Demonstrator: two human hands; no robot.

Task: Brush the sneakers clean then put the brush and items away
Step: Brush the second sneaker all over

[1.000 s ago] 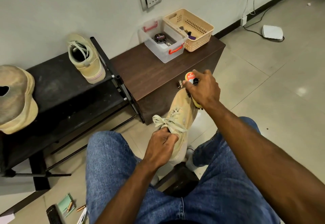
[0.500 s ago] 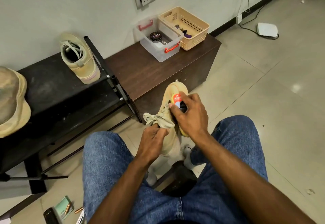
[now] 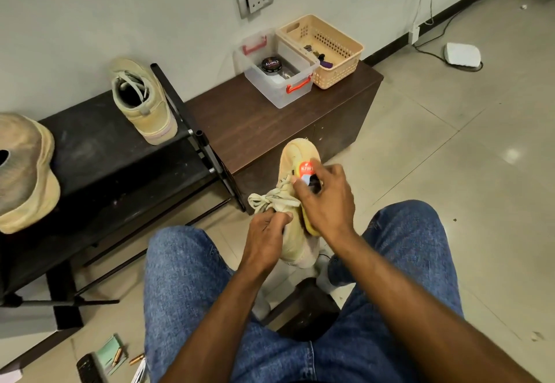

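A tan sneaker [image 3: 295,154] is held up between my knees, toe pointing away from me. My left hand [image 3: 265,232] grips it at the tongue, just below the laces. My right hand [image 3: 326,199] holds a shoe brush [image 3: 306,170] with an orange-red label against the sneaker's right side; its yellow bristle edge shows under my palm. The second tan sneaker [image 3: 141,103] stands on the black rack [image 3: 90,142] to the left, heel toward me.
A brown cabinet [image 3: 255,124] carries a clear box [image 3: 279,88] with red handles holding a polish tin [image 3: 271,65], and a beige basket [image 3: 324,49]. A tan hat [image 3: 24,172] lies on the rack. Small items lie on the floor at lower left.
My right hand drew the brush back from the toe toward the laces, then stayed near the middle of the sneaker. My left hand kept its grip.
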